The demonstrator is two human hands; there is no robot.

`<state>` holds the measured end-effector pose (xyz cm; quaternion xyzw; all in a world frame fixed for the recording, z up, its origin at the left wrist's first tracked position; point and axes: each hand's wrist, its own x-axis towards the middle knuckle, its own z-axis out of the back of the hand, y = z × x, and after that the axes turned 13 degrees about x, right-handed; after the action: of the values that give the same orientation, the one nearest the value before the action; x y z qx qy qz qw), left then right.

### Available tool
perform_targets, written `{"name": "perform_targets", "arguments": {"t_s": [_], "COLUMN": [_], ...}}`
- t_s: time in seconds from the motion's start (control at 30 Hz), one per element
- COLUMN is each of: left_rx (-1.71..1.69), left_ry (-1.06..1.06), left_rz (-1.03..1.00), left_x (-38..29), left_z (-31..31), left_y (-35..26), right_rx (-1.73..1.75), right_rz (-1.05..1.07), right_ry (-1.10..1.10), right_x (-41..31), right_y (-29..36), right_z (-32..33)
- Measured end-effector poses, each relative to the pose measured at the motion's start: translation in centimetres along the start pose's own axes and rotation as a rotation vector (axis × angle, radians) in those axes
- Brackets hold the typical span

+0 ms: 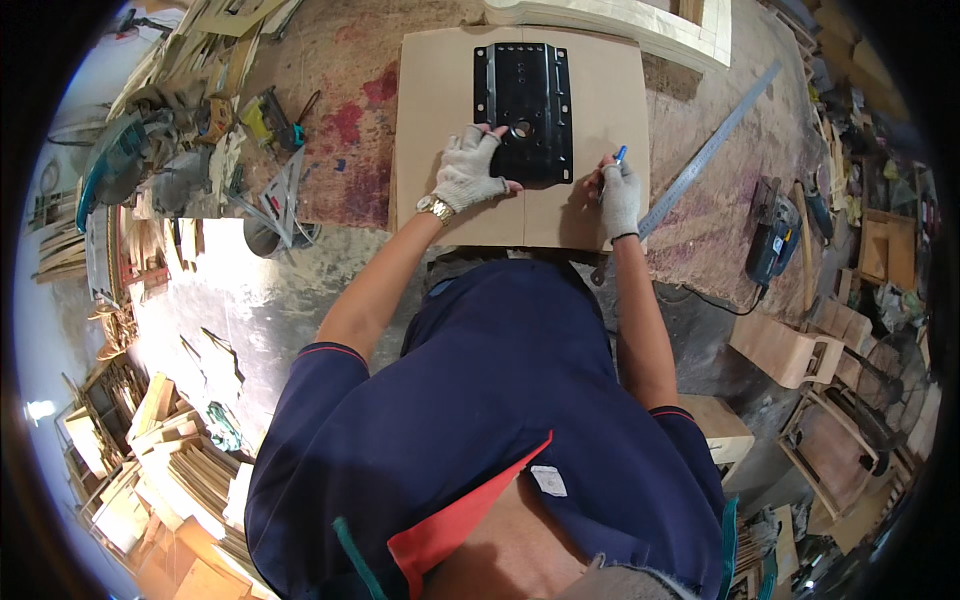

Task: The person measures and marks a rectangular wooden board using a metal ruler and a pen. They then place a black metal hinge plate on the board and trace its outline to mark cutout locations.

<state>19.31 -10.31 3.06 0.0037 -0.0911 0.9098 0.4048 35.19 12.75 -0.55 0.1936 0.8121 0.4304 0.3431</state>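
Note:
A black metal plate (pixel 523 97) with punched holes, slots and raised ribs lies flat on a tan board (pixel 442 97). My left hand (pixel 469 169), in a light knitted glove with bare fingertips, rests spread at the plate's lower left edge. Its fingertips touch the plate, and a gold-coloured watch (pixel 436 208) circles the wrist. To the right of the plate, my gloved right hand (pixel 621 193) grips a blue-capped pen (pixel 621 154) over the board. The pen's lower end is mostly hidden by the fingers.
A steel ruler (pixel 709 146) lies diagonally right of the board. Beyond it sits a corded power tool (pixel 774 232). Left on the stained workbench (pixel 345 150) are a set square (pixel 283 199) and a yellow-green tool (pixel 259 124). A pale wooden frame (pixel 615 22) borders the far side.

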Motion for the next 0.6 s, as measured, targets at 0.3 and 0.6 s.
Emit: {"name": "perform_targets", "arguments": {"t_s": [0.3,0.6], "left_rx": [-0.052,-0.196], "left_ry": [-0.109,-0.133], "left_rz": [0.114,0.024], "left_x": [-3.9,-4.0], "left_z": [-1.0,-1.9], "left_y": [1.9,2.5], "right_rx": [-0.919,-1.014], "right_rz": [0.209,0.259], "right_ry": [0.167,0.199], "right_x": [-3.6,-2.7], "right_y": [1.0,1.0], "right_z": [-2.3,-2.1]}}
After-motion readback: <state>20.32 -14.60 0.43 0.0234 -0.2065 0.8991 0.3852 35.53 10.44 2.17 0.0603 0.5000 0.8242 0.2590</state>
